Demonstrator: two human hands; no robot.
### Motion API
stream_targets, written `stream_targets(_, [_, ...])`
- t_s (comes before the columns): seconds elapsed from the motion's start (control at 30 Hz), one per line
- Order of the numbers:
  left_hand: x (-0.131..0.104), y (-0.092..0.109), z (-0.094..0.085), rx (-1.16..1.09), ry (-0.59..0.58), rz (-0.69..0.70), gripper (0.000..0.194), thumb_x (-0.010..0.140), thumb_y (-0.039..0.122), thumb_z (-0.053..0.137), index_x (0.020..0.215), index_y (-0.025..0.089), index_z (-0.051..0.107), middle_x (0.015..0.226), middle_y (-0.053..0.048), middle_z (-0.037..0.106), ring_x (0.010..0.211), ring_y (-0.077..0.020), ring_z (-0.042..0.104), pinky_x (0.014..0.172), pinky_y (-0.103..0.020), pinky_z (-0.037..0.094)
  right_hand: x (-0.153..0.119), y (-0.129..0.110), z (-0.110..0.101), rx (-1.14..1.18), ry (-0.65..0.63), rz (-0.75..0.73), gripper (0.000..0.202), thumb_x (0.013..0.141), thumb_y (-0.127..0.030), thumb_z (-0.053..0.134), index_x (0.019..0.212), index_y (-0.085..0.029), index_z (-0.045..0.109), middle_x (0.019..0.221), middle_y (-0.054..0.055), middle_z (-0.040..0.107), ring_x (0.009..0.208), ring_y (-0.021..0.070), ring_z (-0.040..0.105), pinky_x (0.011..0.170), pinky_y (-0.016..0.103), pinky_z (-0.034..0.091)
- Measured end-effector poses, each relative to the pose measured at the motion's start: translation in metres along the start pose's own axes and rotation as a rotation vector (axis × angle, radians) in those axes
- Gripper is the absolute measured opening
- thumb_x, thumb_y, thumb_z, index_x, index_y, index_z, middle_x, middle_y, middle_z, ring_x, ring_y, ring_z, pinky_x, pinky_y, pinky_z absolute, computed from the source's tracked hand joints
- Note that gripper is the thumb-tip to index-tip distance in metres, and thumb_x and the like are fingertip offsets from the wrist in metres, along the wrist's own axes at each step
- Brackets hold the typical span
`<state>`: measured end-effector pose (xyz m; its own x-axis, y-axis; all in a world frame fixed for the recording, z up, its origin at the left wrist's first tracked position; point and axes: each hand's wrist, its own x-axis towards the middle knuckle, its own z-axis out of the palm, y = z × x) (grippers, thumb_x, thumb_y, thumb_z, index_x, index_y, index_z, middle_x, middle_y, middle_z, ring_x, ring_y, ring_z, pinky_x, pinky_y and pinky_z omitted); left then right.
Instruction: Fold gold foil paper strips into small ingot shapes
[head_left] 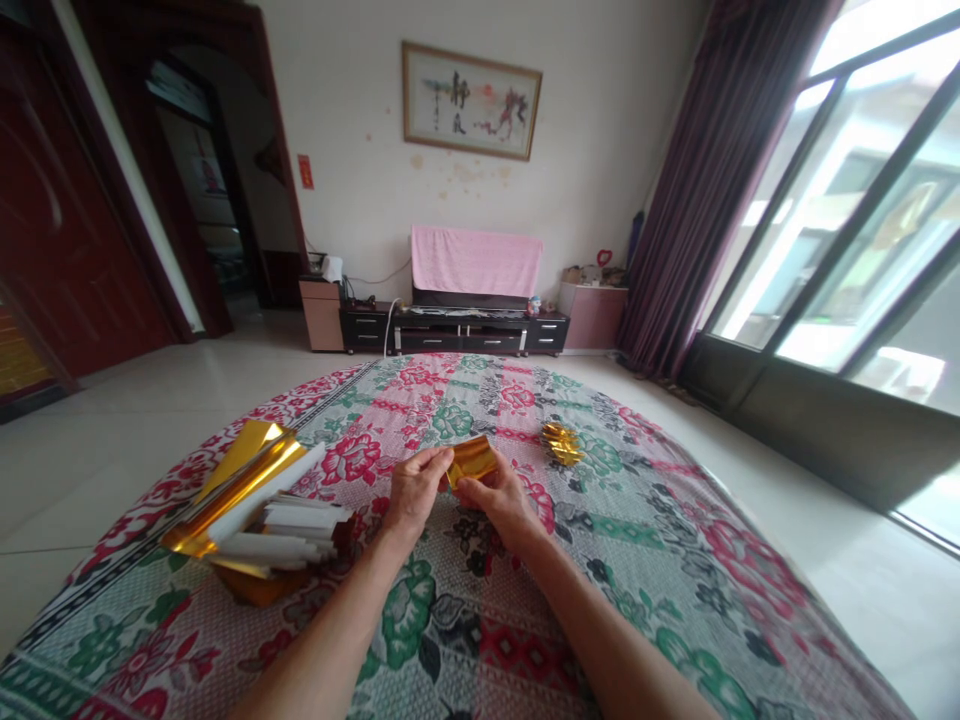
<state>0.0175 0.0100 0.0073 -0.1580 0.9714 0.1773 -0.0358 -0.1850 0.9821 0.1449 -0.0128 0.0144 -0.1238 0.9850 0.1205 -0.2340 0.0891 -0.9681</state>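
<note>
A small piece of shiny gold paper is held up between both hands over the patterned cloth. My left hand pinches its left edge with thumb and fingers. At the lower right of the paper, my right hand grips it, thumb on the near side. To the left lie gold sheets, partly rolled, beside a stack of folded papers with their white sides showing. A small cluster of folded gold pieces rests on the cloth right of my hands.
A floral cloth covers the rounded table. Beyond it stand a low black cabinet and a pink cloth draped over something. Windows and a purple curtain are on the right.
</note>
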Motion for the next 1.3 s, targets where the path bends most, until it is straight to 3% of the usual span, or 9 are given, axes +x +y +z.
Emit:
stream_targets(0.27, [0.000, -0.003, 0.001, -0.050, -0.033, -0.006, 0.037, 0.068, 0.046, 0.062, 0.085, 0.014, 0.069, 0.071, -0.004, 0.068, 0.060, -0.0144, 0.059, 0.053, -0.023, 0.046, 0.001, 0.003, 0.002, 0.050, -0.013, -0.069, 0.049, 0.061, -0.028, 0.071, 0.105, -0.020, 0.051, 0.078, 0.000, 0.062, 0.060, 0.0115, 0.055, 0.053, 0.021, 0.046])
stream_targets(0.57, [0.000, -0.001, 0.001, -0.063, -0.009, -0.012, 0.036, 0.068, 0.044, 0.063, 0.085, 0.013, 0.069, 0.069, -0.003, 0.066, 0.057, -0.0122, 0.057, 0.051, -0.022, 0.044, 0.002, 0.005, -0.004, 0.050, -0.067, 0.004, 0.045, 0.060, -0.033, 0.072, 0.100, -0.020, 0.055, 0.085, 0.001, 0.066, 0.064, 0.0128, 0.059, 0.058, 0.024, 0.048])
stream_targets(0.8, [0.001, -0.001, -0.003, 0.003, 0.006, 0.017, 0.037, 0.068, 0.045, 0.063, 0.086, 0.013, 0.070, 0.065, -0.002, 0.066, 0.056, -0.0126, 0.056, 0.050, -0.021, 0.043, 0.008, 0.008, -0.018, 0.054, 0.104, -0.004, 0.052, 0.062, -0.034, 0.071, 0.109, -0.019, 0.054, 0.086, 0.002, 0.066, 0.074, 0.0151, 0.061, 0.061, 0.024, 0.048])
stream_targets(1.03, [0.005, -0.004, -0.004, -0.032, 0.030, -0.010, 0.035, 0.066, 0.042, 0.065, 0.085, 0.013, 0.070, 0.064, -0.001, 0.066, 0.056, -0.0112, 0.055, 0.052, -0.020, 0.043, 0.013, 0.011, -0.028, 0.106, 0.071, 0.004, 0.041, 0.060, -0.031, 0.073, 0.098, -0.020, 0.060, 0.075, -0.002, 0.066, 0.061, 0.0094, 0.058, 0.059, 0.021, 0.046])
stream_targets(1.3, [0.007, -0.009, -0.007, 0.043, 0.028, 0.037, 0.035, 0.067, 0.041, 0.064, 0.088, 0.014, 0.071, 0.070, -0.002, 0.069, 0.065, -0.0144, 0.060, 0.061, -0.022, 0.047, 0.011, 0.008, -0.034, 0.141, 0.070, 0.063, 0.035, 0.067, -0.036, 0.066, 0.097, -0.018, 0.061, 0.080, 0.002, 0.066, 0.068, 0.0135, 0.062, 0.064, 0.026, 0.049])
